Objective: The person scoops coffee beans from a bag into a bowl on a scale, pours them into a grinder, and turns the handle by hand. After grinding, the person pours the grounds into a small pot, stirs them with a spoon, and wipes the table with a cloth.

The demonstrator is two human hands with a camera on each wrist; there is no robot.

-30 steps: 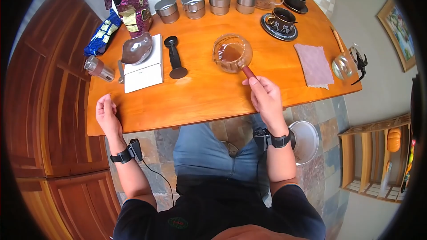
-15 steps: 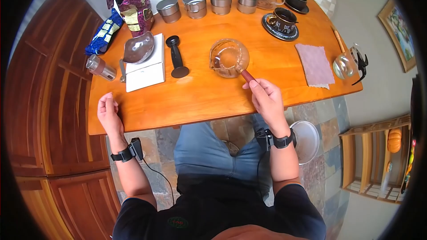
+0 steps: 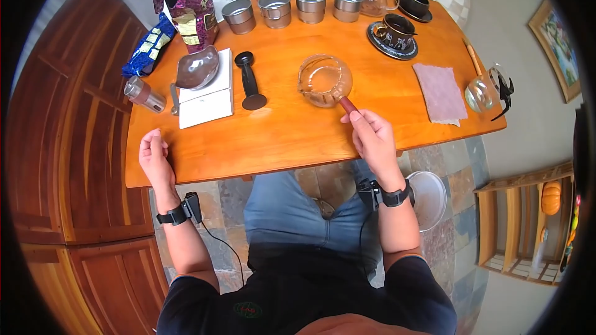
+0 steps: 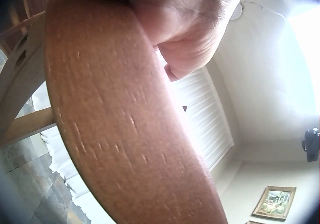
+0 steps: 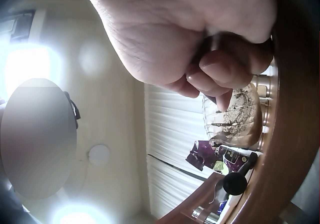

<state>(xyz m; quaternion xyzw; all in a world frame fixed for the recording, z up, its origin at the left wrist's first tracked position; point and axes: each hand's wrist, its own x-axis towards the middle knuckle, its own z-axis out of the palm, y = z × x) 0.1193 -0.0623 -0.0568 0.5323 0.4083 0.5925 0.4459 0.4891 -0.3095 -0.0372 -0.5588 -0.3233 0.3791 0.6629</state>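
My right hand (image 3: 374,136) grips the dark red handle (image 3: 348,105) of a round glass pot (image 3: 325,80) over the middle of the table. A spout juts from the pot's left rim. In the right wrist view, brown specks and streaks mark the wall of the glass pot (image 5: 235,119), beyond curled fingers (image 5: 220,71). My left hand (image 3: 155,156) rests at the table's near left edge, fingers loosely bent, holding nothing. That hand (image 4: 185,23) lies against the wooden edge (image 4: 120,103) in the left wrist view, its fingertips mostly hidden.
A grey bowl (image 3: 197,68) sits on a white flat block (image 3: 208,110), with a black double-ended tool (image 3: 249,80) beside it. Several metal cups (image 3: 275,10) line the back. Rightward are a black cup (image 3: 397,28), a pinkish cloth (image 3: 439,93) and glassware (image 3: 479,95).
The glass pot has shifted slightly and its tilt has changed; the brown patch seen inside a second ago no longer shows. My left hand stays at the table edge.
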